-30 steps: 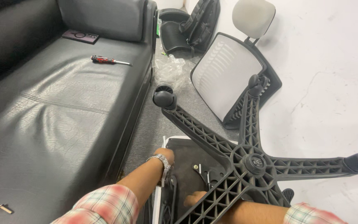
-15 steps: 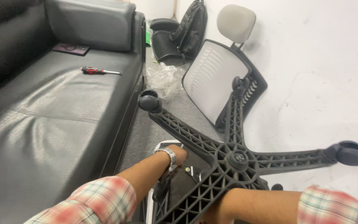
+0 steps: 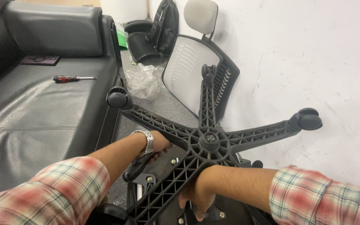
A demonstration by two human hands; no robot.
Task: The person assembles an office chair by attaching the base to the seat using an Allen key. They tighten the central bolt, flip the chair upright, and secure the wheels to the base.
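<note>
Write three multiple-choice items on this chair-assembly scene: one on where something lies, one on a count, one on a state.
1. Where does the red-handled screwdriver lie?
A. on the black sofa seat
B. on the floor by the wall
C. in a hand

2. How many casters show on the star-shaped chair base?
A. one
B. three
C. six

3. How does the mesh chair back stand?
A. flat on the sofa
B. leaning against the white wall
C. hanging from a hook

Answers:
1 A, it rests on the seat cushion, away from both hands.
2 B, a wheel sits at the tip of each of three spokes pointing left, up and right; the other tips are out of view.
3 B, it tilts back on the floor with its headrest toward the wall.

The left hand and right hand both reach under the base.
</note>
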